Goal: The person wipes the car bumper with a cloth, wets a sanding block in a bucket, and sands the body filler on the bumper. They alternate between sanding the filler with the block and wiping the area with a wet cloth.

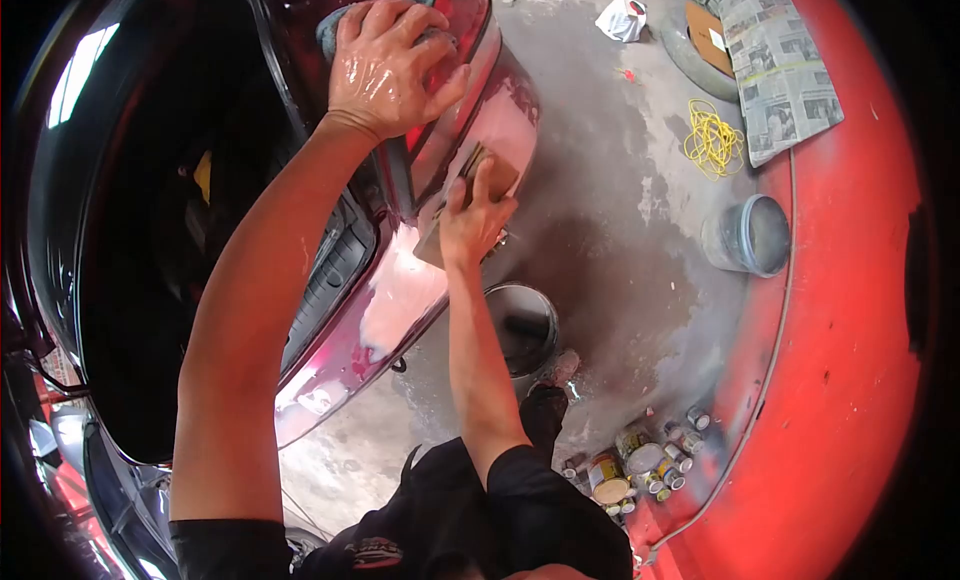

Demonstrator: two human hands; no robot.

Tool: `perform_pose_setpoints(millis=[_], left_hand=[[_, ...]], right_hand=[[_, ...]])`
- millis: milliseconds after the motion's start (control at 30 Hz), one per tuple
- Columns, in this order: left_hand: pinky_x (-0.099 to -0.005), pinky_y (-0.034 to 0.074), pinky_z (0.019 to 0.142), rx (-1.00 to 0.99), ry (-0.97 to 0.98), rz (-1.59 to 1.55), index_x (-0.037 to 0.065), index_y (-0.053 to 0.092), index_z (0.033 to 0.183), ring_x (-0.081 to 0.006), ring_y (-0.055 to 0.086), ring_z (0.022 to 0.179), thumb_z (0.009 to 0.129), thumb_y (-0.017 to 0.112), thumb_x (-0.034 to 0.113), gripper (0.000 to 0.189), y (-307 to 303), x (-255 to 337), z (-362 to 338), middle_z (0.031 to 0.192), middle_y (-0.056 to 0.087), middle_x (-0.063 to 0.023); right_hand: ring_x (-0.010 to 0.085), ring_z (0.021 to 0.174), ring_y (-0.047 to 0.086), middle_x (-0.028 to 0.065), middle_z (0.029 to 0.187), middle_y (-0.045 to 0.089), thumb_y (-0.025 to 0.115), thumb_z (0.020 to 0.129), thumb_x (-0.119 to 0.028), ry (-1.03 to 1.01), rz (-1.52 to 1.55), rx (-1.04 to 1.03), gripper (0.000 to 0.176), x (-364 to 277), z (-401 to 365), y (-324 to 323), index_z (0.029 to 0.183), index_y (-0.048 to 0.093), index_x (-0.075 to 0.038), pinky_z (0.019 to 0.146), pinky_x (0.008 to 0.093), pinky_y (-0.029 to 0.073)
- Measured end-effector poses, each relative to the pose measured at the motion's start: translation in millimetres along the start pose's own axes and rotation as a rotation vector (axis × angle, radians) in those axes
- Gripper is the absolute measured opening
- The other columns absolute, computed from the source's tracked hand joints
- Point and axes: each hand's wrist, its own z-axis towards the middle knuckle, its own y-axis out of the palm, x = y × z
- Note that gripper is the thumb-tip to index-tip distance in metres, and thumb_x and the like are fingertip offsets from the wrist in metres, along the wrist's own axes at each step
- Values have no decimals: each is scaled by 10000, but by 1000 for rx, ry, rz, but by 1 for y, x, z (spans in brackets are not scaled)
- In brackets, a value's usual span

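My left hand (385,70), wet on its back, is closed over a blue-grey sponge or cloth (328,37). It presses this on the maroon car (335,365) near the red tail light (455,95). Lower down, my right hand (478,218) grips a brown sanding block (497,177) flat against the rear corner panel. Pale pink sanded patches (395,305) show on that panel beside and below the block. The block's underside is hidden.
A dark bucket (522,330) stands on the floor by my right forearm. Another bucket (765,236), yellow cord (714,138) and a tyre (690,55) lie to the right. Several paint cans (608,477) cluster below, near a red panel (840,330) with newspaper (780,70) on it.
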Motion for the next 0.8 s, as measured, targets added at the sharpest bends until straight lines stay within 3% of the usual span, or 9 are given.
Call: perform_pose_setpoints(millis=[67, 167, 267, 367, 467, 567, 667, 733, 800], left_hand=[[-482, 410, 1058, -8, 7, -6, 204, 769, 898, -238, 596, 1181, 810, 784, 376, 194, -1, 0, -2, 1148, 684, 69], [-480, 410, 1057, -2, 14, 41, 199, 769, 907, -237, 597, 1181, 809, 783, 376, 203, -8, 9, 3, 1151, 683, 67], [-477, 410, 1054, 0, 22, 50, 202, 772, 911, -235, 597, 1180, 807, 783, 372, 200, -8, 9, 3, 1154, 683, 71], [-475, 411, 1055, -13, 17, 43, 204, 772, 912, -232, 598, 1178, 809, 782, 370, 195, -11, 9, 6, 1152, 684, 75], [-475, 412, 1055, -13, 14, 42, 211, 773, 912, -232, 600, 1175, 813, 780, 368, 186, -9, 9, 4, 1145, 686, 78], [-476, 414, 1045, -2, 24, 61, 224, 774, 908, -229, 604, 1170, 810, 788, 351, 161, -8, 10, 4, 1128, 690, 79], [-474, 417, 1033, 0, 27, 48, 227, 772, 899, -228, 608, 1164, 805, 795, 340, 148, -7, 11, 2, 1119, 692, 77], [-469, 420, 1024, 8, 30, 39, 227, 769, 890, -228, 611, 1158, 803, 800, 333, 141, -3, 5, 0, 1115, 692, 76], [-461, 421, 1017, 13, 34, 41, 228, 767, 882, -228, 616, 1148, 803, 800, 331, 134, -5, 5, 4, 1113, 693, 77]], right_hand=[[529, 1332, 491, 447, 1475, 409, 716, 945, -284, -74, -41, 102, 597, -7, 22, 12, 1508, 575, -145, 1102, 533, 442], [527, 1342, 485, 419, 1481, 417, 717, 945, -292, 68, 83, -57, 602, -26, 84, 8, 1510, 572, -144, 1111, 538, 432], [529, 1350, 479, 420, 1493, 409, 702, 952, -293, -53, 17, -5, 597, -10, 58, 6, 1517, 566, -155, 1123, 537, 426], [525, 1312, 502, 410, 1421, 463, 687, 962, -292, 33, 44, -76, 589, 8, -12, -8, 1523, 560, -170, 1100, 542, 440], [511, 1242, 534, 391, 1317, 497, 677, 971, -297, -197, -73, 132, 583, 10, 20, 13, 1526, 556, -164, 1055, 544, 464], [543, 1293, 504, 415, 1546, 340, 680, 973, -293, 265, 141, -260, 638, -43, 103, -12, 1577, 483, -241, 1089, 569, 446], [532, 1332, 498, 413, 1486, 412, 696, 954, -288, 127, 134, -194, 608, -30, 95, -13, 1523, 553, -128, 1110, 531, 441], [538, 1375, 471, 410, 1560, 350, 717, 940, -272, -183, 19, 104, 618, 8, 44, 6, 1519, 556, -128, 1139, 526, 423], [545, 1375, 466, 402, 1571, 334, 726, 933, -267, -114, 71, 30, 630, 9, -4, -10, 1527, 547, -154, 1147, 532, 416]])
